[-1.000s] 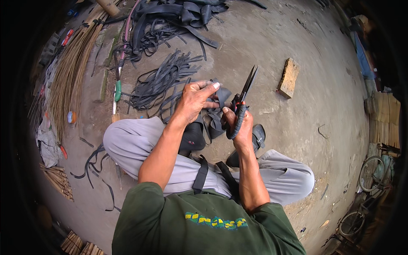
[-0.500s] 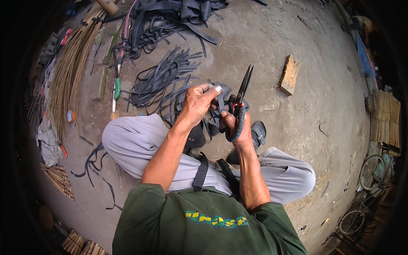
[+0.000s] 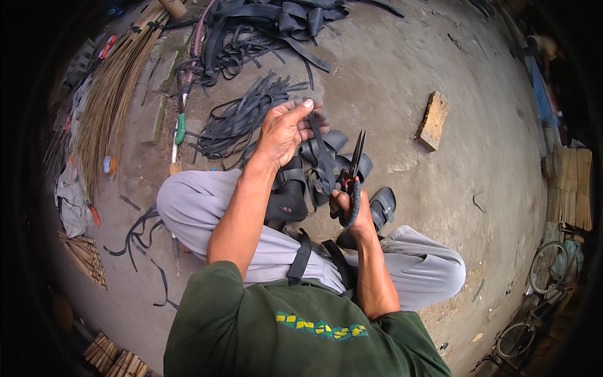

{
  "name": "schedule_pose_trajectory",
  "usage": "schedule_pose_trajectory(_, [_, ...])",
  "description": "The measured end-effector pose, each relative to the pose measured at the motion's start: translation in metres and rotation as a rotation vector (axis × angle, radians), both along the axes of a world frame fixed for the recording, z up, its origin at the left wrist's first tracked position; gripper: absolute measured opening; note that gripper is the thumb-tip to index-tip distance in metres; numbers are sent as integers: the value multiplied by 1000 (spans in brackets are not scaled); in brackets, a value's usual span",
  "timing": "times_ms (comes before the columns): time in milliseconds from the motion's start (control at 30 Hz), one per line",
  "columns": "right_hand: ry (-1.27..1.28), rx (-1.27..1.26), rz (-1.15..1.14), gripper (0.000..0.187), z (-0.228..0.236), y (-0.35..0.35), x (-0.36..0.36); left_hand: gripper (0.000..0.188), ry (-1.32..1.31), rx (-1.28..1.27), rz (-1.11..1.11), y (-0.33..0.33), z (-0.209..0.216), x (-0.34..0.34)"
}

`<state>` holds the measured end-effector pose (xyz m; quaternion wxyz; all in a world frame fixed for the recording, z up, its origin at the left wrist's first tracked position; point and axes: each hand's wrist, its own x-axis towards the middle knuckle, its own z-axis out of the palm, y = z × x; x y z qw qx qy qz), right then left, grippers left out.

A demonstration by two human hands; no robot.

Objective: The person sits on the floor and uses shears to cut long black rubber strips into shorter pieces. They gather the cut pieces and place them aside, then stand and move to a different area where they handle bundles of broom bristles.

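Observation:
My left hand (image 3: 284,131) pinches the upper end of a dark rubber strip (image 3: 321,154), which runs down toward my right hand (image 3: 355,212). In that right hand is a pair of scissors (image 3: 357,157), its dark blades pointing up and away and looking nearly closed. The handle is red near the pivot and wrapped in black. Wide curled rubber pieces (image 3: 335,139) lie behind the strip, between my feet. Whether my right fingers also grip the strip's lower end is hard to see.
Beyond my left hand lies a heap of thin cut strips (image 3: 242,119); farther back is a pile of wide rubber sheets (image 3: 270,25). A wooden block (image 3: 433,121) rests on the floor at right. Long thin sticks (image 3: 116,94) line the left side. Black sandals (image 3: 382,207) are on my feet.
My left hand has risen away from my right, drawing the strip out longer between them. My right hand and the scissors sit lower in the picture.

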<state>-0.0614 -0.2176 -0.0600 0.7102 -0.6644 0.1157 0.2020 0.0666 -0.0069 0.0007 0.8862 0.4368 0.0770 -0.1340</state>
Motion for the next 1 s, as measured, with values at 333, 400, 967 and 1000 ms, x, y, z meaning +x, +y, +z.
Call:
schedule_pose_trajectory(333, [19,10,93,18,-8,-6,-5,29,-28,30,221,29,4,33])
schedule_pose_trajectory(400, [29,21,115,17,-12,-7,-6,34,-30,47,221,36,3,37])
schedule_pose_trajectory(967, [-75,-376,19,15,-46,-9,-5,41,-23,-81,116,28,10,12])
schedule_pose_trajectory(1000, [-126,-244,-74,19,-40,-4,-1,41,-23,-84,94,25,10,9])
